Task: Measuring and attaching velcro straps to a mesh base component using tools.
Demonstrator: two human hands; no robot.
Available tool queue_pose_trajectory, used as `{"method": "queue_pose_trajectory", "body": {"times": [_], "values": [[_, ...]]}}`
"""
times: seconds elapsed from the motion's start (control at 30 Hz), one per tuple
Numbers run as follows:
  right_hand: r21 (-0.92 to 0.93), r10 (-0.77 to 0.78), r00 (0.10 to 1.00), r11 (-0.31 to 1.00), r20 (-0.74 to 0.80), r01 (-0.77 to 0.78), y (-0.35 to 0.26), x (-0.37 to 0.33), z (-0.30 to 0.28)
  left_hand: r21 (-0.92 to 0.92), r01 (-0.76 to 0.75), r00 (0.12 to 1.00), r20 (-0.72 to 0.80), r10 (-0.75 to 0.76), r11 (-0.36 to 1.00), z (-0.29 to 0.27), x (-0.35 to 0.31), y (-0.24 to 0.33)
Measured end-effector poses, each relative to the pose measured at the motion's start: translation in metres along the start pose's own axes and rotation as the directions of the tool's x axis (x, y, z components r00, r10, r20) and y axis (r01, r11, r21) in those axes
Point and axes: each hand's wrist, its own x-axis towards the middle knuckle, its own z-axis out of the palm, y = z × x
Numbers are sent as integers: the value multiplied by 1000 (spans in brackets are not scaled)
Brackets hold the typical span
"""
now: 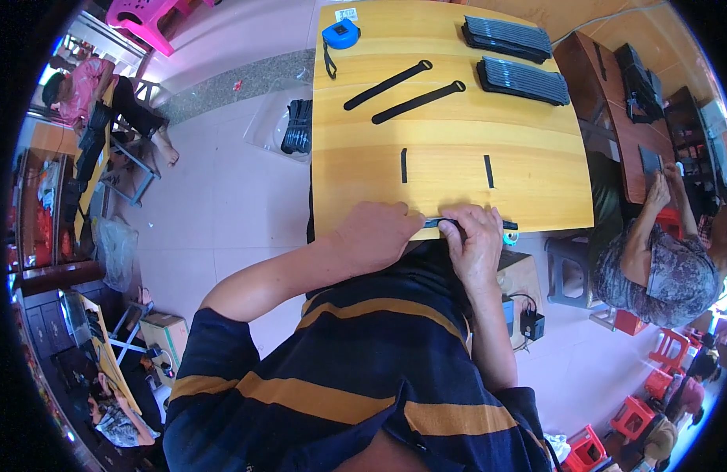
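Note:
At the table's near edge, my left hand [377,234] and my right hand [475,240] are both closed on a narrow black strap [509,226]. Its end sticks out past the right fingers, and a pale glint shows on it between my hands. My fingers hide most of its length. Two short black strips [404,166] [489,171] lie apart on the wood just beyond. Farther off, two longer black straps with a ring at one end [388,85] [419,102] lie slanted, side by side.
Two stacks of dark straps [506,38] [523,81] sit at the yellow table's [344,177] far right. A blue tape measure [341,34] is at far left. Left of the table, a clear plastic bin [269,130] holds more straps. A co-worker [662,267] sits at right.

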Motion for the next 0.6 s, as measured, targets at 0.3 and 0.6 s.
{"method": "queue_pose_trajectory", "body": {"times": [0.3,0.6], "values": [[-11,-11,1000,1000,-24,11,2,-1,2,26,9,1000,12,-9,1000,3,1,1],[48,-31,999,998,-34,32,6,0,4,-2,55,997,60,-55,998,1,8,5]]}}
